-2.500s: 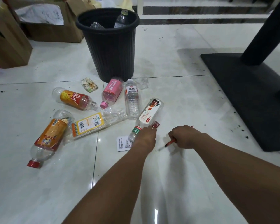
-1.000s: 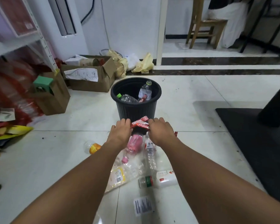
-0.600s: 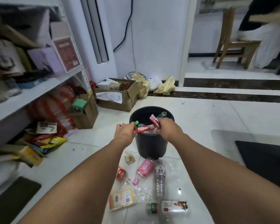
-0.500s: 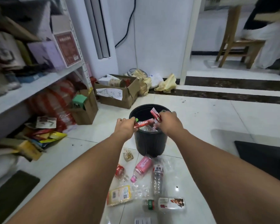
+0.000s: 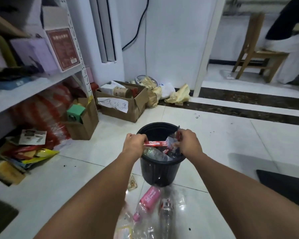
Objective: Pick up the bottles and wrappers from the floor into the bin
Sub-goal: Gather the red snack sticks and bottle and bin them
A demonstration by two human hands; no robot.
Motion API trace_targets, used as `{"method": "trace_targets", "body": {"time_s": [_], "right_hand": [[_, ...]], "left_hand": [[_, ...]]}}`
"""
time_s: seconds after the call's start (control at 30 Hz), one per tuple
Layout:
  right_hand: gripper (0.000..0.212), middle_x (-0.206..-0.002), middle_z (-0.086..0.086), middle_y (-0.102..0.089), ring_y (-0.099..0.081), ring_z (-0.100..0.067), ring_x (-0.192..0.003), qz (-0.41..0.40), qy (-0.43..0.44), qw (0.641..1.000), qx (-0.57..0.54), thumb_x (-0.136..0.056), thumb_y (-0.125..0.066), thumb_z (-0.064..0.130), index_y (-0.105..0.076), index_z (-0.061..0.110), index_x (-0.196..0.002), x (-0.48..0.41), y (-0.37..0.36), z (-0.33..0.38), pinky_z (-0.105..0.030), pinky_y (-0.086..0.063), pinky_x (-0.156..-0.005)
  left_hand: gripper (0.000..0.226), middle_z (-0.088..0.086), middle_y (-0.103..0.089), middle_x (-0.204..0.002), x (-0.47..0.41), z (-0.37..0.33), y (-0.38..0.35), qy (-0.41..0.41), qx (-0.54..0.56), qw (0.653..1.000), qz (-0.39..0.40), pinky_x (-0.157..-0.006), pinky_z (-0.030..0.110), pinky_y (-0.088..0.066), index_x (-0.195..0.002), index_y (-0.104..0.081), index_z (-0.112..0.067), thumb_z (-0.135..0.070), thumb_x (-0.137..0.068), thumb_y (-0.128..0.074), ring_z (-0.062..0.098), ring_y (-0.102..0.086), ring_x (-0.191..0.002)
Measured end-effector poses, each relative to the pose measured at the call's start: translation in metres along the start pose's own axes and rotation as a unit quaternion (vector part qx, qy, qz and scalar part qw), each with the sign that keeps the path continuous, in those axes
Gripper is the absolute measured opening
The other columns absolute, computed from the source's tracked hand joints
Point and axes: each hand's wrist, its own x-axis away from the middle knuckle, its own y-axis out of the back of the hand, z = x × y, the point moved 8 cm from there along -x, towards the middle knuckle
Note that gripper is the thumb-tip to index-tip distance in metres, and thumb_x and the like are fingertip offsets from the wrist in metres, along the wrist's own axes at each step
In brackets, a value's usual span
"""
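Observation:
Both my hands are over the black bin [image 5: 158, 171] on the tiled floor. My left hand [image 5: 134, 144] pinches one end of a red stick wrapper [image 5: 154, 143] that lies level across the bin's mouth. My right hand [image 5: 188, 142] is closed on another red wrapper [image 5: 178, 133] at the bin's right rim. Inside the bin lie clear bottles [image 5: 155, 153]. On the floor in front of the bin are a pink-labelled bottle [image 5: 149, 197], a clear bottle [image 5: 166, 213] and a small patterned wrapper [image 5: 132, 183].
A metal shelf [image 5: 33, 87] with boxes stands on the left, with cardboard boxes [image 5: 123, 102] and bags at its foot. A black mat [image 5: 286, 187] lies at the right. A wooden chair [image 5: 255, 52] and a seated person are in the far room.
My hands have moved from the floor up over the bin with the red wrappers. In the last half second they lowered toward the bin's mouth and drew slightly apart.

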Motion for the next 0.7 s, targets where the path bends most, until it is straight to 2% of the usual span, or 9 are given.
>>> {"method": "trace_targets", "body": {"time_s": [0.1,0.2,0.3,0.37,0.43,0.53,0.7], "right_hand": [[0.034,-0.11,-0.008,-0.066,-0.062,-0.027,-0.1,-0.008,-0.021,0.999,-0.041,-0.079,-0.076,0.014,-0.06,0.012,-0.109,-0.025,-0.012,-0.004,-0.032,-0.049,-0.081],[0.043,-0.114,-0.005,-0.065,-0.062,-0.024,-0.103,0.032,-0.025,0.997,-0.065,-0.074,-0.081,0.012,-0.056,0.017,-0.108,-0.04,-0.042,-0.012,-0.035,-0.05,-0.086],[0.064,-0.128,-0.001,-0.056,-0.058,-0.024,-0.113,0.063,-0.013,0.998,-0.025,-0.076,-0.08,0.015,-0.045,0.023,-0.129,-0.044,-0.062,-0.022,-0.036,-0.046,-0.091],[0.069,-0.134,-0.002,-0.049,-0.057,-0.026,-0.116,0.057,-0.006,0.998,-0.003,-0.076,-0.079,0.017,-0.041,0.025,-0.133,-0.044,-0.064,-0.032,-0.037,-0.046,-0.092],[0.071,-0.135,-0.005,-0.047,-0.055,-0.028,-0.118,0.044,-0.005,0.999,0.017,-0.076,-0.079,0.02,-0.04,0.024,-0.135,-0.047,-0.061,-0.039,-0.038,-0.045,-0.092],[0.064,-0.134,-0.007,-0.049,-0.054,-0.029,-0.118,0.029,-0.003,0.998,0.047,-0.081,-0.075,0.026,-0.042,0.023,-0.135,-0.05,-0.055,-0.042,-0.037,-0.044,-0.093],[0.045,-0.135,-0.007,-0.049,-0.052,-0.029,-0.118,0.023,0.027,0.996,0.08,-0.091,-0.06,0.025,-0.045,0.021,-0.133,-0.041,-0.049,-0.026,-0.038,-0.042,-0.096]], "left_hand": [[0.02,0.0,-0.066,-0.11,-0.022,0.006,-0.014,0.015,-0.005,1.0,0.014,-0.091,0.03,-0.039,-0.112,-0.062,-0.024,-0.019,-0.094,-0.056,0.026,-0.042,-0.112],[0.02,0.0,-0.065,-0.112,-0.04,0.006,-0.028,0.011,-0.023,1.0,0.017,-0.093,0.028,-0.036,-0.113,-0.062,-0.024,-0.02,-0.094,-0.056,0.025,-0.045,-0.112],[0.022,-0.002,-0.063,-0.116,-0.053,-0.001,-0.042,-0.002,-0.036,0.999,0.013,-0.098,0.027,-0.032,-0.114,-0.061,-0.024,-0.02,-0.093,-0.056,0.023,-0.049,-0.112],[0.03,0.0,-0.059,-0.122,-0.061,-0.008,-0.053,-0.014,-0.047,0.999,0.014,-0.103,0.028,-0.029,-0.121,-0.057,-0.024,-0.02,-0.091,-0.058,0.022,-0.049,-0.118],[0.047,0.0,-0.049,-0.136,-0.066,-0.014,-0.061,-0.029,-0.056,0.998,0.013,-0.107,0.031,-0.026,-0.135,-0.046,-0.023,-0.025,-0.09,-0.06,0.021,-0.041,-0.127],[0.059,-0.002,-0.034,-0.149,-0.064,-0.019,-0.064,-0.044,-0.055,0.997,0.018,-0.111,0.033,-0.024,-0.144,-0.033,-0.024,-0.028,-0.091,-0.058,0.022,-0.032,-0.135],[0.058,-0.002,-0.034,-0.15,-0.057,-0.022,-0.054,-0.051,-0.075,0.996,0.016,-0.113,0.035,-0.024,-0.146,-0.029,-0.024,-0.032,-0.094,-0.053,0.023,-0.034,-0.135]]}}
